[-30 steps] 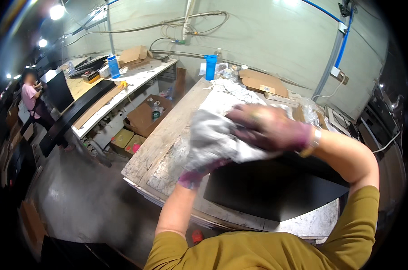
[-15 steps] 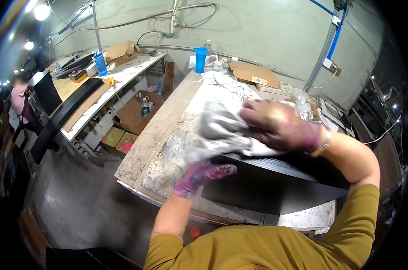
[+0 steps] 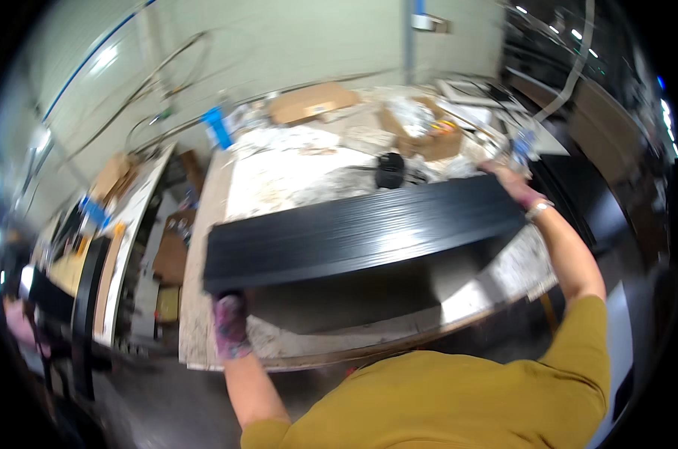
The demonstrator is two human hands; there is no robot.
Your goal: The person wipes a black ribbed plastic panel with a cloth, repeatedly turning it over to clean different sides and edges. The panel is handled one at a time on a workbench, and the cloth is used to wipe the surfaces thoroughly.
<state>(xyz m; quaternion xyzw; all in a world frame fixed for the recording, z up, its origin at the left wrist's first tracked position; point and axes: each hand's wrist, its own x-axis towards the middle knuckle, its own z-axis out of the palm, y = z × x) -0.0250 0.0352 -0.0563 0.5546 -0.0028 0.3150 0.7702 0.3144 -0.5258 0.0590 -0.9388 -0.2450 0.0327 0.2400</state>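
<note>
A long black board (image 3: 361, 228) with a wood-grain face lies across the work table in front of me, tilted, light glinting on its middle. Below its near edge is a dark, shadowed area where I cannot tell the underside from shadow. My left hand (image 3: 232, 322), in a stained purple glove, is closed on the near left corner, its fingers partly hidden by the board. At the far right end, my right hand (image 3: 509, 183), gloved too, grips the board's edge. Behind the board, white cloths (image 3: 286, 140) lie crumpled on the table.
A black round object (image 3: 389, 170) stands just beyond the board. Further back are a blue cup (image 3: 217, 127), a flat cardboard piece (image 3: 313, 102) and a cardboard box (image 3: 436, 144) with plastic wrapping. Dark panels (image 3: 582, 194) stand right; a second bench (image 3: 133, 224) runs left.
The grey-white cloth has left my right hand, which now grips the board's right end. My left hand has moved to its left corner. The view has turned right, and more of the board's face shows.
</note>
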